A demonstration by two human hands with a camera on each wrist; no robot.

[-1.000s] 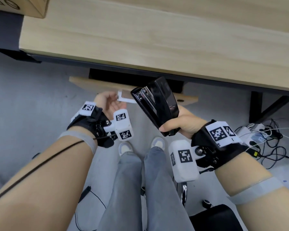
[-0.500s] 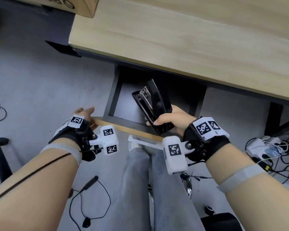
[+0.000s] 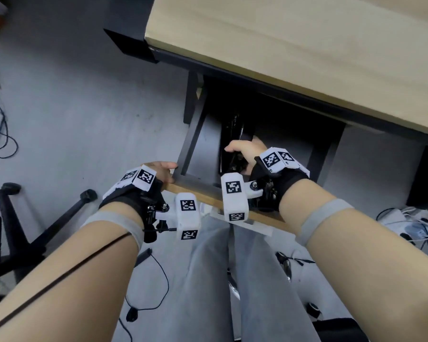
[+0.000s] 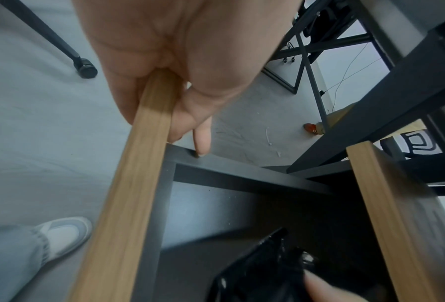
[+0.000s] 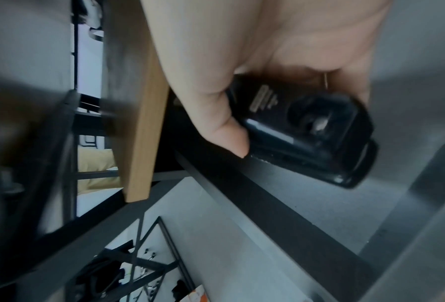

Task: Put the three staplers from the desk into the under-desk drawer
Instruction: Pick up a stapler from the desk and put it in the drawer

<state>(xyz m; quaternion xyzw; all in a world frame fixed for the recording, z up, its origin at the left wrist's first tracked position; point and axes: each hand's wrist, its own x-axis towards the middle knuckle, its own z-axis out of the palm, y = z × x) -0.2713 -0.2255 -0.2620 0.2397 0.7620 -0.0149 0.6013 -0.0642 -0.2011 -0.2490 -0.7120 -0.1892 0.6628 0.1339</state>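
Note:
The under-desk drawer (image 3: 198,154) stands pulled out, dark grey inside with a light wooden front (image 3: 195,192). My left hand (image 3: 162,171) grips the left end of that wooden front (image 4: 138,163), fingers curled round its edge. My right hand (image 3: 242,150) reaches down inside the drawer and holds a black stapler (image 3: 232,134), which points away from me. In the right wrist view the thumb and fingers wrap the stapler (image 5: 306,132) close to the drawer floor (image 5: 306,204); whether it touches I cannot tell. The stapler (image 4: 262,271) also shows low in the left wrist view.
The wooden desk top (image 3: 294,53) overhangs the back of the drawer. Black desk legs (image 3: 423,176) stand at the right. An office chair base (image 3: 47,225) lies at the left, cables and a power strip (image 3: 405,218) on the grey floor at the right. My legs (image 3: 232,280) are under the drawer.
My right hand has lowered the stapler from above the drawer down into it. My left hand keeps hold of the drawer front, which has come further out. The head view has shifted left.

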